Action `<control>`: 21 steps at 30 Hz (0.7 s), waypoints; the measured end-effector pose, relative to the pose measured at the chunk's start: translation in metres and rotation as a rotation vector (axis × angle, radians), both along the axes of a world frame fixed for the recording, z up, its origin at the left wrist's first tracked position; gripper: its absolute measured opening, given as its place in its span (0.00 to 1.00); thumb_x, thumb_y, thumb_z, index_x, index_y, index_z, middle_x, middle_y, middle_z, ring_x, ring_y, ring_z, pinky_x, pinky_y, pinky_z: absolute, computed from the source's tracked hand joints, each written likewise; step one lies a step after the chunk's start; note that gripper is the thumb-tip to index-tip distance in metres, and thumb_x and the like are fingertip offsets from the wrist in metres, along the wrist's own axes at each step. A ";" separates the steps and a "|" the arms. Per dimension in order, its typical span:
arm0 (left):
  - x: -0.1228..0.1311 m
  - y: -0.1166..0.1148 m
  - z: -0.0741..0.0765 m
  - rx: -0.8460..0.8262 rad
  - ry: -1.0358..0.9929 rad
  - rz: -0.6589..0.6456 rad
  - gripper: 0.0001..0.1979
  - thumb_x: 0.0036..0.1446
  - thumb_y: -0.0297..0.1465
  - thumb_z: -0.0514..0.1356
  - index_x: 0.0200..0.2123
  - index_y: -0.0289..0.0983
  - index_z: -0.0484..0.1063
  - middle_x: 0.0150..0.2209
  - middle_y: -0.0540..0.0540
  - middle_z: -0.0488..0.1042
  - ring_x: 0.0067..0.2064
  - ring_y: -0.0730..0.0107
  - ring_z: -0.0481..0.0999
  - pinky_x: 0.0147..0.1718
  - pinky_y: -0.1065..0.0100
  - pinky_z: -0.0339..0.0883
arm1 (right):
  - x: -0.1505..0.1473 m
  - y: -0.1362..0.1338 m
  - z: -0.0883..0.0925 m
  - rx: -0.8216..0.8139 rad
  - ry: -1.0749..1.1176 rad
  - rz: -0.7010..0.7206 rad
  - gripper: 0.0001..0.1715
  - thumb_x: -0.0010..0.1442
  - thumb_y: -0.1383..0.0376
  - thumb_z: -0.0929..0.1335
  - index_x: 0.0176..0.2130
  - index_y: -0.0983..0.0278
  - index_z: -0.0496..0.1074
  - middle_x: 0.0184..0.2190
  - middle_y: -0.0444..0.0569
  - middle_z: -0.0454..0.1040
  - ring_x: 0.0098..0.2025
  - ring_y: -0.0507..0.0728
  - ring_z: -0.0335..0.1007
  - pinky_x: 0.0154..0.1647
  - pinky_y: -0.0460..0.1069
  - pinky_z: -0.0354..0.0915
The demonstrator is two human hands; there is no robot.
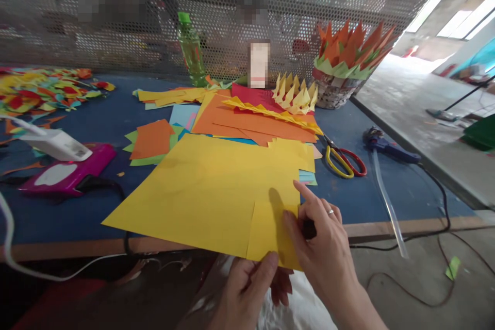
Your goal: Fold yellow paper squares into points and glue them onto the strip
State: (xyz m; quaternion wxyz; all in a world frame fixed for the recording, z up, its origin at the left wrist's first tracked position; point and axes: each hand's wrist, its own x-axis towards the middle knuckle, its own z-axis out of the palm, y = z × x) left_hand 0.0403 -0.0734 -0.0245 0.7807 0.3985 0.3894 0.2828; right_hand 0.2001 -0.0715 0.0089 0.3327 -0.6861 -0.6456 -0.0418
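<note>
A large yellow paper sheet [193, 185] reaches over the table's front edge toward me. On its near right corner lies a smaller yellow paper piece [266, 232], lined up with that corner. My left hand [251, 281] pinches both at the near edge, thumb on top and fingers underneath. At the right edge my right hand [320, 232] is bent around the papers, its thumb on the small piece and its index finger stretched along the side; a ring is on one finger. Red-and-yellow-handled scissors [342, 160] lie beyond my right hand.
A glue gun [390, 147] with a clear glue stick and cable lies at the right. Behind the sheet are orange paper sheets [232, 121], a folded yellow crown strip [296, 95], a green bottle [191, 51] and a paper-spiked basket [336, 87]. A magenta power strip [96, 162] sits left.
</note>
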 end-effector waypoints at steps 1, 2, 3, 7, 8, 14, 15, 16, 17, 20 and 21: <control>0.000 0.000 0.001 -0.001 0.001 0.004 0.30 0.59 0.55 0.62 0.25 0.32 0.77 0.24 0.44 0.76 0.27 0.72 0.73 0.29 0.71 0.65 | 0.002 0.000 0.001 -0.005 0.004 0.002 0.28 0.68 0.66 0.65 0.64 0.63 0.60 0.25 0.39 0.68 0.32 0.54 0.66 0.42 0.54 0.63; 0.000 0.001 0.001 -0.002 0.002 0.009 0.30 0.59 0.55 0.62 0.25 0.32 0.77 0.24 0.44 0.75 0.26 0.72 0.73 0.29 0.71 0.65 | 0.004 -0.001 0.002 -0.012 0.015 -0.003 0.27 0.68 0.64 0.65 0.65 0.63 0.60 0.26 0.39 0.68 0.33 0.55 0.67 0.43 0.54 0.63; 0.000 0.001 0.002 -0.006 0.004 0.012 0.30 0.59 0.55 0.62 0.24 0.32 0.76 0.23 0.45 0.75 0.26 0.73 0.72 0.28 0.72 0.65 | 0.008 -0.003 0.004 -0.017 0.034 -0.018 0.27 0.69 0.62 0.65 0.65 0.63 0.60 0.26 0.40 0.70 0.33 0.55 0.68 0.43 0.54 0.64; 0.000 0.001 0.004 -0.025 0.012 0.028 0.28 0.59 0.53 0.63 0.26 0.31 0.76 0.22 0.46 0.74 0.24 0.73 0.72 0.26 0.72 0.63 | 0.027 -0.016 0.013 0.002 0.165 -0.157 0.19 0.70 0.57 0.65 0.57 0.58 0.68 0.31 0.43 0.74 0.33 0.54 0.70 0.38 0.50 0.67; 0.000 0.001 0.004 -0.031 0.014 0.034 0.28 0.59 0.53 0.63 0.26 0.31 0.76 0.22 0.45 0.74 0.24 0.73 0.72 0.26 0.72 0.63 | 0.030 -0.021 0.014 0.011 0.193 -0.183 0.14 0.69 0.57 0.65 0.52 0.58 0.71 0.31 0.43 0.74 0.31 0.52 0.70 0.35 0.47 0.66; -0.001 0.000 0.005 -0.039 0.045 0.058 0.29 0.56 0.54 0.64 0.24 0.32 0.75 0.22 0.45 0.74 0.24 0.74 0.71 0.26 0.72 0.62 | 0.026 -0.055 0.015 -0.259 0.462 -0.088 0.20 0.69 0.51 0.65 0.31 0.60 0.72 0.22 0.41 0.70 0.22 0.49 0.62 0.22 0.45 0.57; -0.001 0.000 0.005 -0.041 0.053 0.061 0.29 0.56 0.55 0.65 0.24 0.32 0.75 0.22 0.45 0.74 0.23 0.74 0.70 0.25 0.72 0.62 | 0.023 -0.058 0.014 -0.326 0.515 -0.059 0.23 0.68 0.49 0.64 0.30 0.60 0.72 0.20 0.41 0.69 0.22 0.49 0.61 0.22 0.45 0.56; -0.001 -0.001 0.006 -0.042 0.061 0.064 0.29 0.55 0.55 0.65 0.25 0.32 0.75 0.22 0.46 0.74 0.23 0.74 0.70 0.25 0.72 0.61 | 0.020 -0.060 0.011 -0.387 0.567 -0.027 0.25 0.68 0.47 0.64 0.29 0.61 0.73 0.18 0.41 0.68 0.21 0.49 0.61 0.22 0.45 0.55; -0.001 -0.001 0.006 -0.043 0.070 0.066 0.29 0.55 0.55 0.65 0.25 0.32 0.75 0.21 0.46 0.73 0.23 0.74 0.70 0.25 0.73 0.61 | 0.017 -0.061 0.009 -0.447 0.623 0.001 0.27 0.69 0.46 0.63 0.29 0.61 0.74 0.17 0.40 0.67 0.20 0.49 0.61 0.22 0.45 0.54; -0.003 -0.003 0.008 -0.044 0.102 0.066 0.29 0.54 0.56 0.65 0.24 0.32 0.75 0.21 0.46 0.73 0.22 0.74 0.69 0.25 0.73 0.61 | 0.012 -0.059 0.000 -0.584 0.800 0.084 0.32 0.69 0.43 0.60 0.29 0.62 0.73 0.18 0.42 0.70 0.21 0.50 0.64 0.25 0.46 0.56; -0.004 -0.004 0.009 -0.045 0.115 0.065 0.29 0.54 0.56 0.65 0.23 0.32 0.74 0.20 0.46 0.72 0.22 0.74 0.69 0.25 0.73 0.61 | 0.011 -0.057 -0.002 -0.605 0.851 0.109 0.33 0.69 0.42 0.59 0.28 0.62 0.72 0.19 0.44 0.72 0.22 0.50 0.65 0.25 0.45 0.57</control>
